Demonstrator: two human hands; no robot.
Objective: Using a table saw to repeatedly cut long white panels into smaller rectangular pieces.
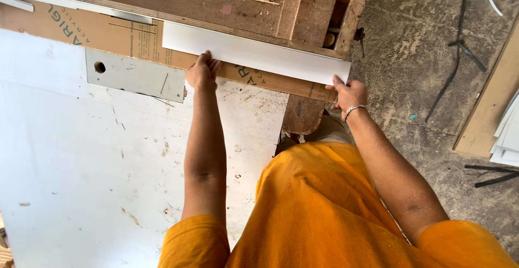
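White strip (254, 57): lies along wooden fence (216, 8), over brown-papered sheet (108, 35) on desk (81, 165)
Left hand (202, 73): fingers pressing strip's near edge
Right hand (350, 94): pinching strip's end
Risk: uneven pressure may skew strip off fence

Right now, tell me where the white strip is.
In the head view, the white strip lies upper centre, against the wooden fence, over a brown paper-covered sheet. The left hand presses its near edge; the right hand grips its right end.
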